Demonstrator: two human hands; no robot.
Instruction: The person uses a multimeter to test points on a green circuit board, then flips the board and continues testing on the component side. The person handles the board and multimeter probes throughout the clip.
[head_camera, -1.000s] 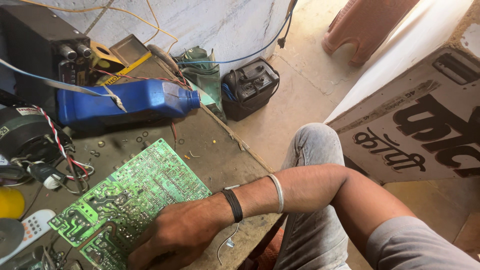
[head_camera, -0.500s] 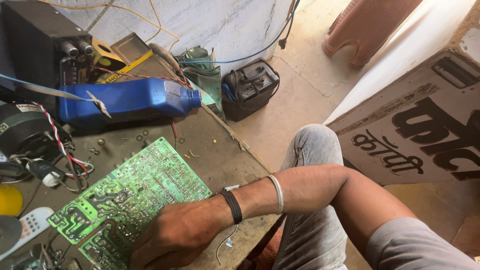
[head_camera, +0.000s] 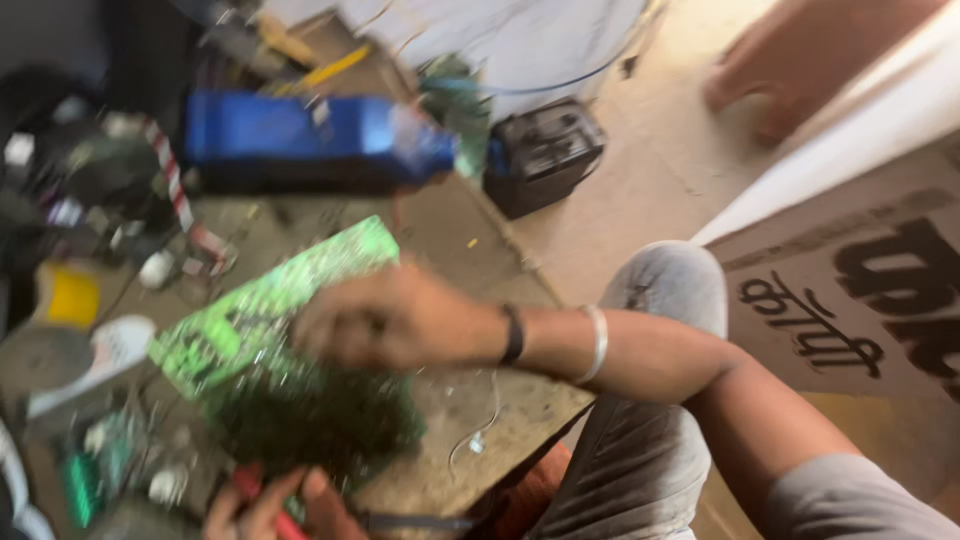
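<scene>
The frame is motion-blurred. My right hand (head_camera: 390, 320), with a black band and a metal bangle on the wrist, grips the near edge of a green circuit board (head_camera: 265, 300). The board is raised and tilted above the workbench (head_camera: 440, 230). Its lower part looks dark and shadowed. My left hand (head_camera: 265, 510) shows at the bottom edge, below the board, with its fingers closed around a thin red-handled tool (head_camera: 285, 522). Most of that tool is hidden.
A blue container (head_camera: 310, 140) lies at the back of the bench beside a black battery (head_camera: 545, 150) on the floor. Wires, a yellow object (head_camera: 68, 295) and a white handset (head_camera: 110, 350) crowd the left. A printed cardboard box (head_camera: 860, 300) stands right of my knee (head_camera: 670, 290).
My right hand has lifted the circuit board off the bench and tilted it up. My left hand with the red tool has come into view below. The view has shifted and blurred.
</scene>
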